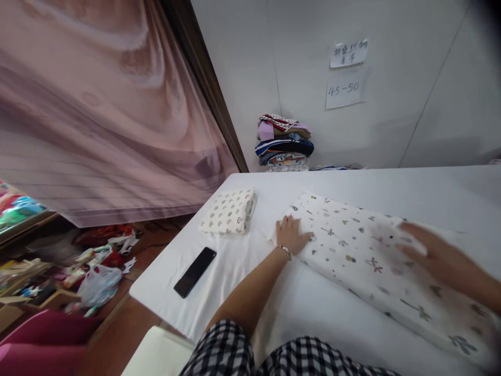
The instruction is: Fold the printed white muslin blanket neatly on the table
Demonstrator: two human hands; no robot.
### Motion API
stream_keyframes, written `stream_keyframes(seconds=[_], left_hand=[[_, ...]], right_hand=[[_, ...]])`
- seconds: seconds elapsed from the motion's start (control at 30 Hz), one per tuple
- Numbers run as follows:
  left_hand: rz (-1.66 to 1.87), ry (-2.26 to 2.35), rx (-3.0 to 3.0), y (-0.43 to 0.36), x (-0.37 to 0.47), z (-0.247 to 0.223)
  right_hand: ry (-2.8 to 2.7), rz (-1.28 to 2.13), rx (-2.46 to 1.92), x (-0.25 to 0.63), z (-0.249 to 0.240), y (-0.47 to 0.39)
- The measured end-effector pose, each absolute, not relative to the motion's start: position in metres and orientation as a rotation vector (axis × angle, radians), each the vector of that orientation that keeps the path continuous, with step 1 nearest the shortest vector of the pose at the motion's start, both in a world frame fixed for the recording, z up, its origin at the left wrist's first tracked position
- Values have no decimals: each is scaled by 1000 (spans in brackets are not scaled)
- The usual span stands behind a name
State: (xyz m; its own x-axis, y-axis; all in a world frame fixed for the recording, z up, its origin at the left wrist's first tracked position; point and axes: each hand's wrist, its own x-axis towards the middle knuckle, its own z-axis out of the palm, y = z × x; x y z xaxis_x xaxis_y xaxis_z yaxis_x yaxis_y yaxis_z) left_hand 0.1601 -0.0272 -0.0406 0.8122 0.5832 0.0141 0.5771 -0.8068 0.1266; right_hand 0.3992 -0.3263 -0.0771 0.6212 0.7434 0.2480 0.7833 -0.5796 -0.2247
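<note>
A long folded white cloth (352,235) printed with small plants and palm trees lies across the table in front of me. My left hand (291,235) rests flat on its left end, fingers apart, with a bracelet at the wrist. Over the cloth's right half is my right hand (426,250), smeared by motion, its thumb apart from the fingers and nothing held in it. Whether it presses on the fabric or hovers just above, I cannot tell. The cloth's right end runs toward the lower right, partly blurred.
A smaller folded patterned cloth (228,210) and a black phone (194,271) lie on the left part of the white-covered table (250,282). Behind stands a stack of folded textiles (285,143). A pink curtain (117,104) hangs at left, above bags (99,284) on the floor.
</note>
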Motion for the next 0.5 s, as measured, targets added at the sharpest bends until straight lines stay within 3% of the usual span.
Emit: stream_keyframes(seconds=[0.17,0.5], left_hand=[[83,956,2838,-25,154,-55],[103,1099,2720,12,137,-56]], right_hand=[[-1644,-138,-2385,296,-105,-330],[-1608,-423,-2407,281,-90,-352]])
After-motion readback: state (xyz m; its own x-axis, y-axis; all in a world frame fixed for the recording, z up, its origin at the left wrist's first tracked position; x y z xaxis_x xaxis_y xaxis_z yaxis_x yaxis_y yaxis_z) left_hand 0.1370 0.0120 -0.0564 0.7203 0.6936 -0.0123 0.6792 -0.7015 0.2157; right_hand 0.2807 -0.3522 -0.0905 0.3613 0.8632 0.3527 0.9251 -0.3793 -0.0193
